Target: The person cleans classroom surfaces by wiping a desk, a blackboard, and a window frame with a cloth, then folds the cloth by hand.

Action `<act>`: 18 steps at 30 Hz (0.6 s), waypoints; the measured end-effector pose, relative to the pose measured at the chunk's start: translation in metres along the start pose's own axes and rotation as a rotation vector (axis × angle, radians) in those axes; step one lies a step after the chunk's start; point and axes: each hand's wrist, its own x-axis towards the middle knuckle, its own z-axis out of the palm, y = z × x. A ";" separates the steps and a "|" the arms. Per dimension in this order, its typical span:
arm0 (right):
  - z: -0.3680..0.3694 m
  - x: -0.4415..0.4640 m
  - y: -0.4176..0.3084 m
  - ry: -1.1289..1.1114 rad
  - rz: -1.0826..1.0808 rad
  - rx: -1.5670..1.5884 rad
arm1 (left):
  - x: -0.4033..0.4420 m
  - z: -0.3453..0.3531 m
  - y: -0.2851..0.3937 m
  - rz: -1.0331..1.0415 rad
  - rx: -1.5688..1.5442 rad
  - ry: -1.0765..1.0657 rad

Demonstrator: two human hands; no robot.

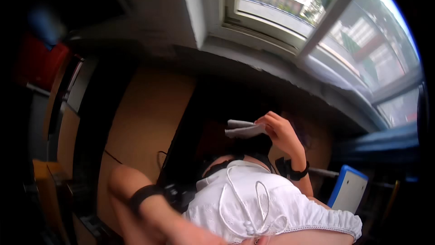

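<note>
My right hand is raised in front of my body, its fingers closed on one end of a folded white cloth. The cloth hangs out to the left in two layers; I cannot make out if it is fabric or paper towel. My left hand reaches across the lower edge of the view, close to the white top with its tied drawstring. Motion blurs that hand, and its fingers are largely cut off. Both wrists wear black bands with a small dark device.
A wooden desk surface lies to the left, with a thin cable near its edge. Ahead runs a window sill under a window. A blue-edged white chair back stands at the right. Dark furniture fills the far left.
</note>
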 end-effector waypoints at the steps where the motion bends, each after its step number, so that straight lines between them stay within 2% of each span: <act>1: 0.003 0.007 -0.001 -0.037 -0.076 0.005 | -0.011 0.017 -0.005 -0.125 -0.088 -0.119; 2: 0.009 0.008 -0.001 -0.075 -0.153 0.010 | -0.024 0.036 -0.009 -0.257 -0.173 -0.232; 4: 0.021 0.019 0.004 -0.226 -0.156 0.093 | -0.051 0.066 -0.015 -0.534 -0.335 -0.443; 5: 0.027 0.028 0.001 -0.190 -0.241 0.099 | -0.058 0.071 -0.018 -0.680 -0.418 -0.541; 7: 0.040 0.051 -0.010 -0.152 -0.368 0.161 | -0.065 0.065 -0.024 -0.722 -0.351 -0.581; 9: 0.041 0.050 -0.027 -0.498 -0.311 0.296 | -0.131 0.064 0.041 -1.279 -0.525 -0.649; 11: 0.050 0.071 -0.036 -0.538 -0.375 0.320 | -0.185 0.046 0.090 -1.669 -0.640 -0.660; 13: 0.065 0.084 -0.043 -0.561 -0.429 0.352 | -0.192 0.018 0.101 -1.928 -0.651 -0.574; 16: 0.086 0.098 -0.055 -0.614 -0.384 0.480 | -0.190 -0.011 0.125 -2.125 -0.568 -0.486; 17: 0.095 0.093 -0.059 -0.643 -0.472 0.429 | -0.189 -0.020 0.137 -2.183 -0.537 -0.461; 18: 0.111 0.090 -0.061 -0.709 -0.405 0.458 | -0.188 -0.029 0.149 -2.240 -0.506 -0.432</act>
